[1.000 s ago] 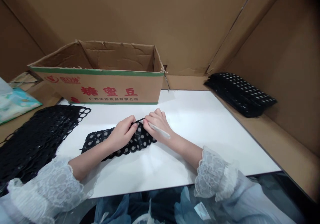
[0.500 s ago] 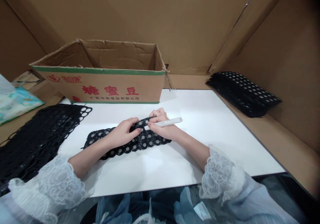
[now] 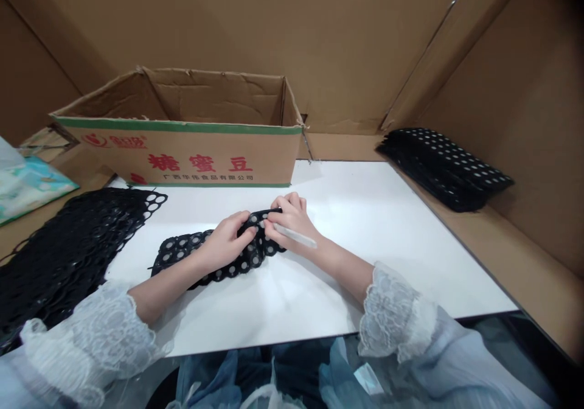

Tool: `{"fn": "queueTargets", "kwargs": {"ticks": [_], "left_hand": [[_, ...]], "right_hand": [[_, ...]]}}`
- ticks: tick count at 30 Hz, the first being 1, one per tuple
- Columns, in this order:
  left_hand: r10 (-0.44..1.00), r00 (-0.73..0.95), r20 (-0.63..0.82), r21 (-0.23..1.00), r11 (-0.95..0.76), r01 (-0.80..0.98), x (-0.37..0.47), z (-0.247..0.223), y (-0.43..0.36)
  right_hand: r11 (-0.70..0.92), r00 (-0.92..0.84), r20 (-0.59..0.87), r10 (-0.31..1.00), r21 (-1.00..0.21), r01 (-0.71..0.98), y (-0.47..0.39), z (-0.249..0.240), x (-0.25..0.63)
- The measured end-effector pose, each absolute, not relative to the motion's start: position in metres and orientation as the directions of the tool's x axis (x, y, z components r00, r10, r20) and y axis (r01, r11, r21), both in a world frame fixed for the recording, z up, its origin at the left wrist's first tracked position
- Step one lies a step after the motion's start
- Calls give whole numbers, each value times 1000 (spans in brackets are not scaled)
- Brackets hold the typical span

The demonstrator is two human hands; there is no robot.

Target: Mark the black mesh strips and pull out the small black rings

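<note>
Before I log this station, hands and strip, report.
Left hand pressing black strip; right hand on its far end, pale pen-like tool in grip. Open carton behind, clear of both hands.

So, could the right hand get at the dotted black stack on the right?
Probably yes: nothing stands on the white board before the stack, but the right hand holds a white tool at the black sheet.

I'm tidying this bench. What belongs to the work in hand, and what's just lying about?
Belongs:
- black dotted strip, under the left hand
- white pen-like tool, in the right hand
- ringed black sheets, probably
- dotted black pile, probably

Seemingly just lying about:
- printed carton
- turquoise-patterned packet
</note>
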State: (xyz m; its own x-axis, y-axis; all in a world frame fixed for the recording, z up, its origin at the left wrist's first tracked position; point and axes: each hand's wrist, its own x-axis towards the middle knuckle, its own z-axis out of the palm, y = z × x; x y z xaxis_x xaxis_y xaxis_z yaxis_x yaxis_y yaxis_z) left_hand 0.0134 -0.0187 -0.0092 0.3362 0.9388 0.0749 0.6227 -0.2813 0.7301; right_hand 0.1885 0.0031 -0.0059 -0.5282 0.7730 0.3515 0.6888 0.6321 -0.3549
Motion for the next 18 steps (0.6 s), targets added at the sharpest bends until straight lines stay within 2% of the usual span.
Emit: {"fn": "queueTargets", "kwargs": {"ticks": [4, 6, 8, 11, 14, 18], "left_hand": [[931, 358, 65, 800, -263, 540, 14, -6, -18], [924, 379, 48, 817, -254, 517, 13, -4, -16], [926, 376, 39, 810, -250, 531, 12, -5, -14], [933, 359, 38, 797, -245, 552, 10, -8, -10], [929, 370, 25, 789, -246, 564, 8, -9, -6], [899, 436, -45, 733, -267, 625, 3, -5, -5]], "right_hand": [[614, -492, 387, 780, -321, 721, 7, -3, 187], [585, -463, 366, 807, -399, 706, 11, -1, 190], [533, -467, 268, 843, -532, 657, 14, 1, 194], [502, -573, 131, 809, -661, 558, 15, 2, 200], [516, -604, 110, 789, -652, 555, 12, 0, 200], [547, -567, 175, 805, -590, 594, 10, -4, 196]]}}
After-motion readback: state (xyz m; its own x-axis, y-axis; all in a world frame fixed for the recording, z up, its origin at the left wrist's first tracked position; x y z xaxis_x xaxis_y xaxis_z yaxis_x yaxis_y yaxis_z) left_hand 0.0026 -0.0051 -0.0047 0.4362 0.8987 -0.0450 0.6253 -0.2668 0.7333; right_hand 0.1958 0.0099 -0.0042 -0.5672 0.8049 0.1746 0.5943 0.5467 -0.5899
